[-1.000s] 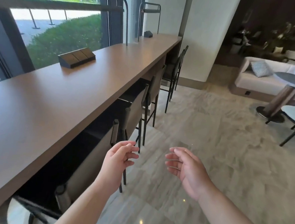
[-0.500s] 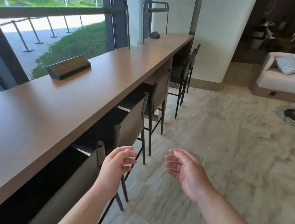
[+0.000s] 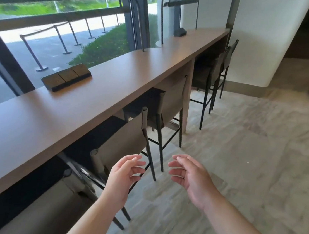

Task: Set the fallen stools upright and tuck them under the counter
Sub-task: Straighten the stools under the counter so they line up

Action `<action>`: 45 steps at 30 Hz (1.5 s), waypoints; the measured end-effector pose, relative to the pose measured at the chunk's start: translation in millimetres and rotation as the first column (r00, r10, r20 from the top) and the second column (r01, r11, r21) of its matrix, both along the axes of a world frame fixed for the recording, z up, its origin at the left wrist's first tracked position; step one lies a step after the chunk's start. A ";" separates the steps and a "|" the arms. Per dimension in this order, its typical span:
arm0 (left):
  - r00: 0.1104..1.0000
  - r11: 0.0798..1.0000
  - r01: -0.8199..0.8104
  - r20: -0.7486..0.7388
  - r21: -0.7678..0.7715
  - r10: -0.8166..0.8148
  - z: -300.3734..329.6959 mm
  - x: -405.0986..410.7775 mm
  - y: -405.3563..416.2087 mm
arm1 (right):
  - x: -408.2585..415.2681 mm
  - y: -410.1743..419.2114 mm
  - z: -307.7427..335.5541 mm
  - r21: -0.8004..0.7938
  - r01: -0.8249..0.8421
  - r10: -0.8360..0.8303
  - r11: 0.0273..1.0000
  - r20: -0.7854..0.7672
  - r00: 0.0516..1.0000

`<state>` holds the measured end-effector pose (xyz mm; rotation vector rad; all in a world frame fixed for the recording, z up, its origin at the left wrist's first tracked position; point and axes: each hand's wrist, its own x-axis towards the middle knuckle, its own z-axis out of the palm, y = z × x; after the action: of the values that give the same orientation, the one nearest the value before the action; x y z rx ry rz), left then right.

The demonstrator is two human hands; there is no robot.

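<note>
Worktop (image 3: 100,91): long brown top running from near left to far right, a dark block (image 3: 66,77) lying on it by the window.
Stools (image 3: 123,142): upright in a row, seats tucked under the worktop; the nearest backrest stands just left of the left hand.
Left hand (image 3: 124,172): raised over the floor, fingers loosely spread, holding nothing.
Right hand (image 3: 187,175): just right of it, fingers relaxed, empty, apart from every stool.
Floor (image 3: 248,162): pale marbled tile.

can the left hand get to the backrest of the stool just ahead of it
Probably yes. The left hand hangs open in the air just right of that stool's backrest, holding nothing, and nothing lies between them.
</note>
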<state>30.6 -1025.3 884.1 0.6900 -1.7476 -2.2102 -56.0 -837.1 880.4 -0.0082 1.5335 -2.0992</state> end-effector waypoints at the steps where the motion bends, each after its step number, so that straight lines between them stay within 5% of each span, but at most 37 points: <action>1: 1.000 1.000 -0.021 0.003 0.005 0.021 -1.3 -4.4 0.2 | -6.1 -1.8 -1.5 -0.002 -0.025 0.025 1.000 0.006 1.000; 13: 0.981 0.976 -0.194 0.001 0.096 0.195 -38.9 -73.7 -58.1 | -89.4 -78.2 -15.0 0.112 -0.232 0.232 0.966 0.010 0.973; 25: 0.886 0.885 -0.463 0.046 0.050 0.461 -56.3 -46.9 -141.9 | -104.6 -216.8 -19.3 0.356 -0.547 0.616 0.757 -0.113 0.779; 30: 0.771 0.782 -0.615 0.130 -0.099 0.623 -72.0 1.6 -158.2 | -83.0 -266.8 -41.5 0.564 -0.576 0.777 0.592 -0.211 0.593; 35: 0.665 0.664 -0.609 0.177 -0.435 0.726 -85.0 36.3 -163.5 | -81.4 -295.7 -65.0 0.751 -0.491 0.894 0.442 -0.326 0.306; 40: 0.656 0.584 -0.372 0.241 -0.722 0.715 -97.3 43.0 -170.6 | -88.2 -317.7 -76.8 0.868 -0.303 0.899 0.395 -0.433 -0.070; 45: 0.659 0.384 -0.104 0.225 -0.917 0.717 -105.2 34.0 -171.6 | -95.8 -334.7 -83.0 0.896 -0.128 0.784 0.426 -0.436 -0.442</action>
<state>64.6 -1196.9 779.0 1.4407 -2.2215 -0.5112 -151.8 -1171.9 797.3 -2.2297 1.8783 -0.3070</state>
